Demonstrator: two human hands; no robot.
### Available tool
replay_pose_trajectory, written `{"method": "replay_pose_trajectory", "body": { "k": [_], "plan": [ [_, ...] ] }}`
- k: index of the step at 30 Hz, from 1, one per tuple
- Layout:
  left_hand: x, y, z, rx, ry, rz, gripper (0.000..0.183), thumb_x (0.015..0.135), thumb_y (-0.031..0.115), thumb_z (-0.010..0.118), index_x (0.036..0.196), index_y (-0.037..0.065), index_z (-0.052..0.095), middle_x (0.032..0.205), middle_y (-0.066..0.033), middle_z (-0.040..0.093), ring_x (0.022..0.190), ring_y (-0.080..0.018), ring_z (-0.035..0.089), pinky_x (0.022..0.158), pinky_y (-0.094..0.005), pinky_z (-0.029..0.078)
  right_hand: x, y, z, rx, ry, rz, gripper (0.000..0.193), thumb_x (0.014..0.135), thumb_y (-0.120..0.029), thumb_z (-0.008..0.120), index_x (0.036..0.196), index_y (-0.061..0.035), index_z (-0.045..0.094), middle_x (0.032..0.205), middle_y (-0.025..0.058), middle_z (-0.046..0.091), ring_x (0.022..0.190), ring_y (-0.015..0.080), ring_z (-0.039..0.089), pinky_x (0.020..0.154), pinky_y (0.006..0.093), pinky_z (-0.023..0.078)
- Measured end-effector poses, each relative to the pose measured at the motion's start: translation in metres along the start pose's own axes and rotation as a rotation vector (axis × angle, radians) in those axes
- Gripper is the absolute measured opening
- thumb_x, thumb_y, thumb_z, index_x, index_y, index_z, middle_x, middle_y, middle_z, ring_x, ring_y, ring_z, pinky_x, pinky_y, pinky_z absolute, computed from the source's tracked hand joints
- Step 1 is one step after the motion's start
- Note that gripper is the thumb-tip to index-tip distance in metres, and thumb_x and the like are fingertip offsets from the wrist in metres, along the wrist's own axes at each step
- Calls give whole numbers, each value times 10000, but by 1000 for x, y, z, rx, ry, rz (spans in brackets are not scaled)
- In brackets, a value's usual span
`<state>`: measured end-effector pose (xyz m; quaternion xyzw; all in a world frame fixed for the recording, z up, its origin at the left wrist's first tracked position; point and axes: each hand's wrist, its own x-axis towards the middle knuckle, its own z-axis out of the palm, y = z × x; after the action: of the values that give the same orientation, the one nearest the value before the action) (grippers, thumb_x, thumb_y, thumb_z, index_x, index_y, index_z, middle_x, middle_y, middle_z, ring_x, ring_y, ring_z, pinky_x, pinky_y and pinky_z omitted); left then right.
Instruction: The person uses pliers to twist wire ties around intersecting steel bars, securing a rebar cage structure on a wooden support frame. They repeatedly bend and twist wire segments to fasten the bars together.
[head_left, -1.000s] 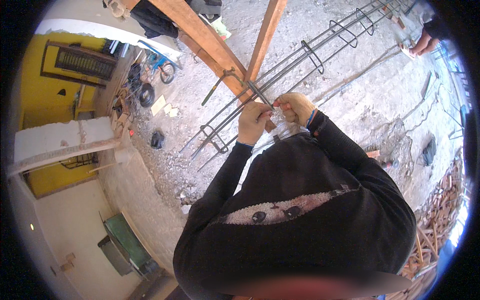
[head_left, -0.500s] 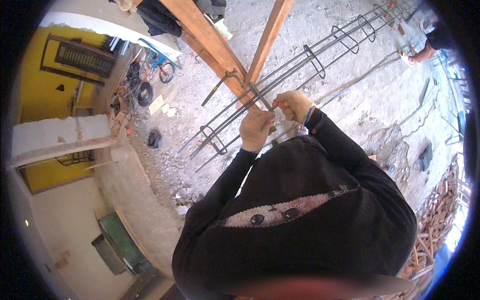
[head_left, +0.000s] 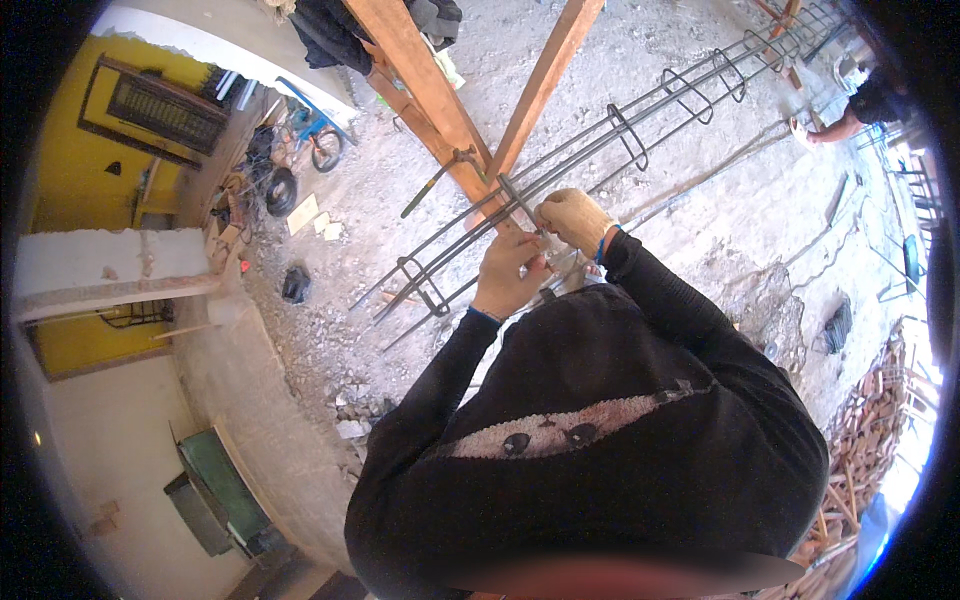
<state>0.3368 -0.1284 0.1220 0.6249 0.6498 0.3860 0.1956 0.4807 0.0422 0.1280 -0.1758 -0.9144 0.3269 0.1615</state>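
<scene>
A long reinforcing-bar cage (head_left: 555, 165) runs from the lower left to the far upper right, with square wire stirrups spaced along it. My left hand (head_left: 508, 272), pale-gloved with a blue cuff, is on the near side of the cage, its fingers curled. Just right of it, my right hand (head_left: 577, 220) has its fingers closed beside the near end of a stirrup (head_left: 517, 197). Whatever is between the fingers of either hand is too small to make out. A thin tool with a greenish handle (head_left: 425, 192) rests against the timber where the cage crosses.
Timber legs (head_left: 545, 85) meet under the cage. A person's arm (head_left: 838, 130) reaches in at the far right. Rubble (head_left: 345, 365) and a tyre (head_left: 281, 190) lie on the left; broken bricks (head_left: 870, 440) are heaped at lower right. Another stirrup (head_left: 425, 290) stands near the cage's end.
My right hand has moved left and slightly down, closer to my left hand, and turned over more. My left hand's fingers have shifted a little. The view has shifted slightly.
</scene>
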Motion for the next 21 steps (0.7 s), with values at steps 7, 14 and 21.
{"method": "replay_pose_trajectory", "body": {
  "k": [7,14,21],
  "plan": [
    [-1,-17,-8,-211,-143,-234,257,915,169,703,1052,-12,823,950,-233,785,924,-364,775,823,-443,585,15,-41,2,141,-81,591,395,959,-389,673,968,-28,832,983,276,787,958,463,774,837,528,614],
    [22,-59,-14,-288,-250,-315,339,1044,204,546,974,-41,770,950,-233,770,914,-354,739,823,-435,555,0,-60,3,-121,-145,317,421,998,-414,643,957,-34,819,918,273,777,869,469,770,785,561,610],
    [48,-45,-18,-216,-414,-366,471,1122,405,606,931,25,809,901,-181,801,917,-315,782,849,-399,579,-22,-65,-25,700,-167,695,429,1068,-384,581,967,-18,779,734,117,739,641,213,705,591,380,530]
  ]
}}
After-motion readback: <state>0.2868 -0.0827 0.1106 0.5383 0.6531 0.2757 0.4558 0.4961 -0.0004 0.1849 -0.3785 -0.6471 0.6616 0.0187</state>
